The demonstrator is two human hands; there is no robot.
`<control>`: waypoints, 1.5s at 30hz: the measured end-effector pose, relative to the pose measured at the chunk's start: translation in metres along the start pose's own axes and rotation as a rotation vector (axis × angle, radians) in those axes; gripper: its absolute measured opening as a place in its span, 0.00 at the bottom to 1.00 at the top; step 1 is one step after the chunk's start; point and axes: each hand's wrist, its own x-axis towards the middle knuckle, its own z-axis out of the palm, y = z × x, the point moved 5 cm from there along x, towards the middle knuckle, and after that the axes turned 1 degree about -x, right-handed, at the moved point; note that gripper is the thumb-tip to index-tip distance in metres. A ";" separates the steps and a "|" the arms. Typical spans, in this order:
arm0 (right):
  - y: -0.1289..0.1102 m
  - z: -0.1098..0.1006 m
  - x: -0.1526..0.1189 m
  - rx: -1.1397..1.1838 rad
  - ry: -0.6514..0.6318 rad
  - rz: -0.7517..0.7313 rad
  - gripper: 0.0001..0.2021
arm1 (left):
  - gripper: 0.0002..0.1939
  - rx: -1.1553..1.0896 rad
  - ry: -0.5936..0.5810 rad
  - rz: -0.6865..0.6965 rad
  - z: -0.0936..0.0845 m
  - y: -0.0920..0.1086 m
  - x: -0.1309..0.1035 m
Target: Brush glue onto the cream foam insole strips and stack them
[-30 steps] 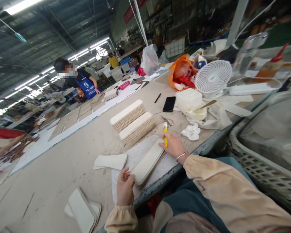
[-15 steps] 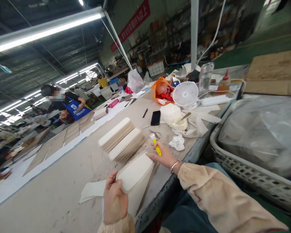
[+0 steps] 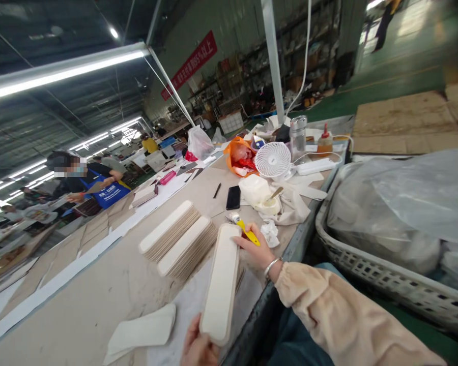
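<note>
Worktable surface (image 3: 99, 290) is set beneath strip lighting, and a phone (image 3: 233, 197) lying on it is taken as the reference point.

One pale panel (image 3: 219, 284) is held on the wearer's side of the phone. Its near end is pinched by the fingers of the left hand (image 3: 200, 348), which is partly cut off by the frame edge. Its far end is touched by the right hand (image 3: 257, 246), in whose curled fingers a yellow-handled tool (image 3: 252, 235) is gripped, tip directed toward the phone. Whether the panel is fully clear of the layers beneath cannot be told.

The step in hand is judged to be positioning of a single panel. For the next move, even support at both ends is judged to be required, with the tool tip kept off the panel face.

To the left of the phone and nearer, a left stack (image 3: 171, 234) and a right stack (image 3: 191, 249) are placed side by side. Loose pieces (image 3: 143, 328) are laid nearer still, well left. Beyond the phone, to its right, a white fan (image 3: 274, 160) is stood; farther right, a basket (image 3: 366, 269) is located.
</note>
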 end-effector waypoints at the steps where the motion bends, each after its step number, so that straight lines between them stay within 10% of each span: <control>1: 0.000 0.000 0.000 -0.001 -0.014 -0.008 0.19 | 0.18 -0.041 -0.053 -0.142 0.001 -0.019 -0.005; 6: 0.006 0.004 -0.002 -0.050 -0.083 -0.003 0.19 | 0.23 -0.233 -0.326 -0.533 0.031 -0.059 -0.040; 32: 0.018 0.001 0.001 -0.291 -0.123 -0.100 0.16 | 0.25 0.025 -0.195 -0.233 0.038 -0.076 -0.040; 45: 0.018 -0.001 0.002 -0.297 -0.087 -0.113 0.17 | 0.24 -0.107 -0.283 -0.415 0.050 -0.052 -0.053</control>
